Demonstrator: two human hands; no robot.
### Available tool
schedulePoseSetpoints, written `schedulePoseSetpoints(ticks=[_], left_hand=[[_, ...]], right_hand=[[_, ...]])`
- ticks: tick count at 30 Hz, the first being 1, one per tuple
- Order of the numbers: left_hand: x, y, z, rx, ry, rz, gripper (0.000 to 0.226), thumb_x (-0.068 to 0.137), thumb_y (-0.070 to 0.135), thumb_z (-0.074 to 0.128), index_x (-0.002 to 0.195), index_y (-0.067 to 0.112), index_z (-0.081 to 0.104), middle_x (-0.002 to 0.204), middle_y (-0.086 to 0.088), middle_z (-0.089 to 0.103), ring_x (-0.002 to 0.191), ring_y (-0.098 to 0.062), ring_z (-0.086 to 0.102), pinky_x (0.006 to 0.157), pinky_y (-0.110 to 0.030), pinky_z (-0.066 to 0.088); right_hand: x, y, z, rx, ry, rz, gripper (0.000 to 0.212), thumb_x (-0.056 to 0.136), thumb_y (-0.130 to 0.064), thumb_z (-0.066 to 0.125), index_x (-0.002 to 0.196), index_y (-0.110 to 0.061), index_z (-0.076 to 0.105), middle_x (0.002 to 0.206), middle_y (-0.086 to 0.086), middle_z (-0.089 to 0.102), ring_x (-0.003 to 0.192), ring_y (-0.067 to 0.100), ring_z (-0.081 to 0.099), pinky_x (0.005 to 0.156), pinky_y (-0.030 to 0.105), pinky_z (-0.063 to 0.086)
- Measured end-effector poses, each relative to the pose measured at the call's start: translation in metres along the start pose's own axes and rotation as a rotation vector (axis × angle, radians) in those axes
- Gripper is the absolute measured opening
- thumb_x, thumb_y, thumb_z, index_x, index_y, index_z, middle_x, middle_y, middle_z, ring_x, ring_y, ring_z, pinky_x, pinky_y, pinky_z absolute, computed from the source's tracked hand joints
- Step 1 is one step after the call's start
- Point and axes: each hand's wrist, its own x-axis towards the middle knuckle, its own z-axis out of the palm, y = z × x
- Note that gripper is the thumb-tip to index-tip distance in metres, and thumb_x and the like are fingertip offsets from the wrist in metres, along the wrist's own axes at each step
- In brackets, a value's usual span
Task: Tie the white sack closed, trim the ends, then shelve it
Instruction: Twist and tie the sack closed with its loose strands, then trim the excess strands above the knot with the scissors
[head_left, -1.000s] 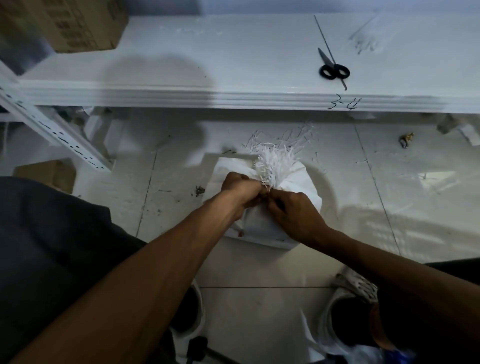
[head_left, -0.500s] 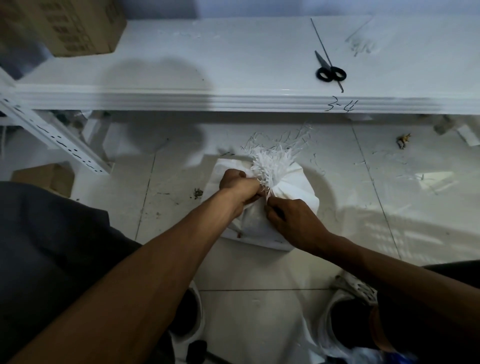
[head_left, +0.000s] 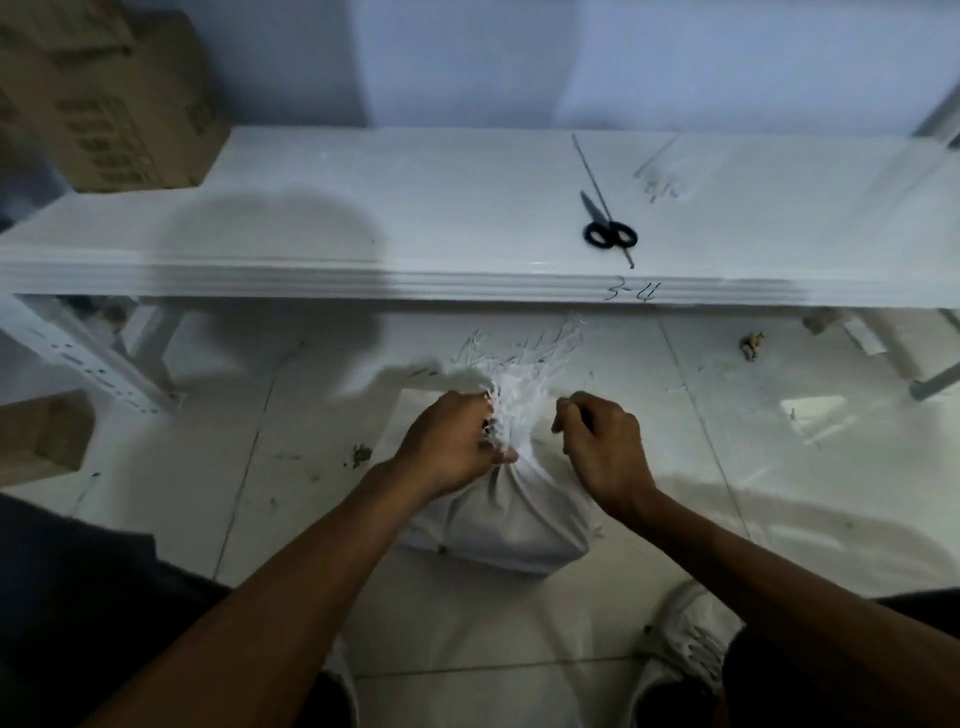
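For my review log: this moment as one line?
step: tying | left hand: grips white sack at neck | right hand: curled beside neck, held thing unseen | scissors: on shelf, untouched | frayed ends: untrimmed

Cardboard box (head_left: 104, 93) top left; small carton (head_left: 41, 436) mid-left; white shoe (head_left: 685, 639).

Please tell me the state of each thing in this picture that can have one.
white sack: on the floor, neck gathered, frayed ends untrimmed.
left hand: grips the sack's neck.
right hand: fingers curled beside the neck; contents unseen.
scissors: closed, lying untouched on the shelf.
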Motion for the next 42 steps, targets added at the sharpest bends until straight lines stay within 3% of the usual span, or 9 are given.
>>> schedulePoseSetpoints(ticks=[5,10,15,21,23,27,33,40,42], left_hand=[[0.0,-0.001,0.001,0.108,0.07,0.203,0.021,0.088,0.03,0.061,0.098,0.011,0.06,0.098,-0.009,0.066,0.093,-0.026,0.063,0.075,-0.036,0.05],[-0.002,0.002,-0.005,0.023,0.171,0.231,0.024,0.085,0.024,0.072,0.099,0.008,0.063,0.101,-0.007,0.059,0.092,-0.023,0.062,0.08,-0.033,0.05],[0.004,0.003,-0.019,0.013,0.265,0.115,0.024,0.082,0.028,0.068,0.1,0.013,0.069,0.099,-0.008,0.072,0.098,-0.028,0.064,0.08,-0.035,0.053],[0.022,0.029,-0.057,-0.084,0.471,0.14,0.021,0.088,0.013,0.069,0.104,0.0,0.074,0.107,-0.015,0.075,0.103,-0.03,0.069,0.078,-0.004,0.036],[0.032,0.042,-0.072,-0.072,0.468,0.212,0.024,0.089,0.015,0.067,0.108,0.002,0.072,0.114,-0.013,0.074,0.108,-0.027,0.067,0.085,-0.01,0.039],[0.047,0.059,-0.081,-0.124,0.413,0.292,0.011,0.086,0.012,0.066,0.094,0.01,0.058,0.092,-0.001,0.071,0.091,-0.021,0.067,0.074,-0.02,0.044],[0.066,0.068,-0.082,-0.261,0.346,0.237,0.017,0.088,0.016,0.067,0.096,0.02,0.053,0.091,0.01,0.065,0.083,-0.007,0.062,0.064,0.003,0.036],[0.074,0.069,-0.08,-0.365,0.26,0.121,0.028,0.088,0.023,0.068,0.114,0.016,0.058,0.11,0.005,0.069,0.098,-0.01,0.063,0.072,-0.003,0.041],[0.073,0.065,-0.083,-0.4,0.256,0.06,0.027,0.087,0.025,0.07,0.11,0.014,0.062,0.109,0.003,0.071,0.098,-0.013,0.064,0.08,-0.016,0.047]], right_hand=[[0.033,-0.019,-0.002,-0.011,0.013,-0.045,0.025,0.096,-0.022,0.047,0.075,-0.013,0.057,0.065,0.001,0.062,0.057,0.013,0.057,0.052,0.021,0.039],[0.068,-0.041,-0.001,0.065,0.051,-0.056,0.019,0.094,-0.022,0.051,0.081,-0.014,0.062,0.065,-0.004,0.062,0.056,0.003,0.056,0.05,0.006,0.037],[0.093,-0.054,-0.004,0.089,0.083,-0.069,0.024,0.093,-0.024,0.052,0.087,-0.008,0.069,0.078,0.003,0.071,0.07,0.016,0.064,0.057,0.015,0.041],[0.127,-0.058,-0.014,0.078,0.225,-0.084,0.024,0.091,-0.02,0.051,0.089,-0.005,0.07,0.09,0.008,0.072,0.078,0.021,0.068,0.066,0.023,0.047],[0.14,-0.056,-0.017,0.059,0.309,-0.067,0.025,0.089,-0.021,0.049,0.088,-0.006,0.069,0.092,0.012,0.071,0.08,0.027,0.068,0.073,0.032,0.052],[0.166,-0.052,-0.024,0.011,0.381,0.051,0.019,0.087,-0.013,0.051,0.091,-0.007,0.068,0.095,0.015,0.071,0.09,0.033,0.066,0.077,0.035,0.05],[0.205,-0.038,-0.033,-0.101,0.39,0.242,0.031,0.087,-0.015,0.055,0.113,0.002,0.057,0.119,0.025,0.057,0.108,0.044,0.058,0.088,0.044,0.046],[0.224,-0.035,-0.043,-0.207,0.255,0.308,0.032,0.081,-0.021,0.068,0.102,0.002,0.061,0.114,0.024,0.064,0.107,0.042,0.062,0.074,0.035,0.047],[0.222,-0.041,-0.048,-0.311,0.174,0.256,0.031,0.082,-0.021,0.069,0.102,0.001,0.06,0.115,0.023,0.063,0.108,0.041,0.061,0.073,0.034,0.045]])
